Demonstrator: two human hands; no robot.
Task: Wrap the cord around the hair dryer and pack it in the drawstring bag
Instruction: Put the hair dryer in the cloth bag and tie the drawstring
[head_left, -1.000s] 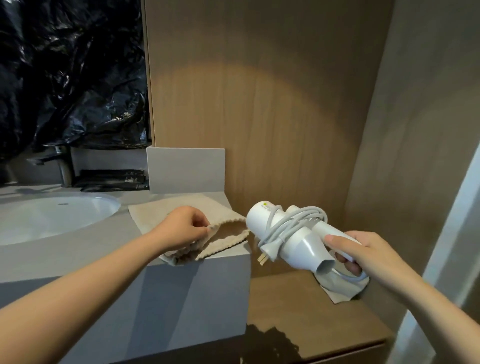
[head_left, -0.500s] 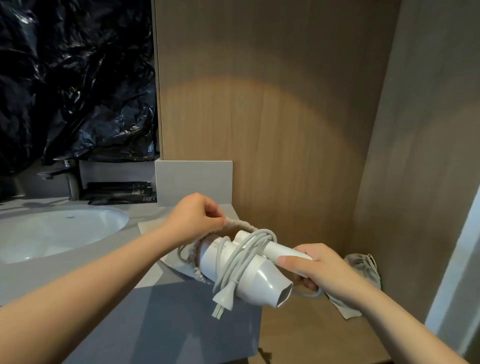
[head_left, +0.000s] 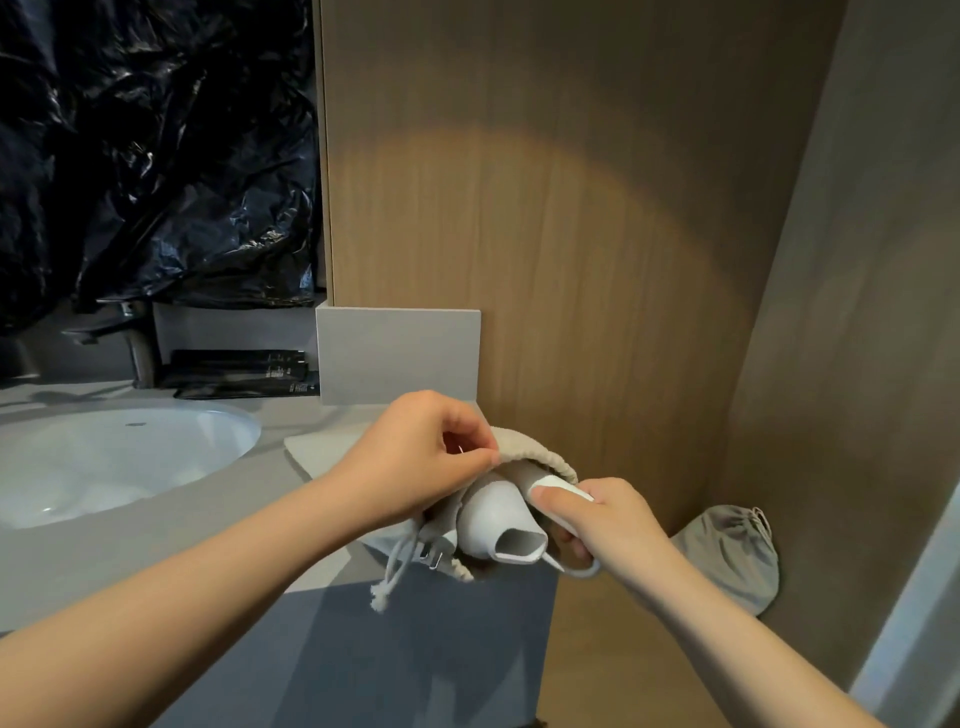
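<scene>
Deeper than half a second ago: the hair dryer (head_left: 488, 519) has its back end inside the drawstring bag (head_left: 540, 460) now, only nozzle and handle out, coil gone from view. Our left hand (head_left: 415, 462) pinches the upper rim and lifts it, we judge to keep the mouth wide. Our right hand (head_left: 602, 525) is clenched round the handle, feeding it in; a loop of cord (head_left: 584, 571) shows under it. The plug (head_left: 434, 557) has its prongs at the lower rim, a likely snag. The drawstring (head_left: 389, 577) dangles over the counter (head_left: 156, 545) edge, and the bag lies on that corner for support. Sink (head_left: 104, 467) to the left. Second cloth bag (head_left: 727, 556) on the lower shelf, well apart. Behind: grey upstand (head_left: 397, 358), black packets (head_left: 244, 371), faucet (head_left: 137, 343), black plastic sheet (head_left: 156, 156), none in our path
</scene>
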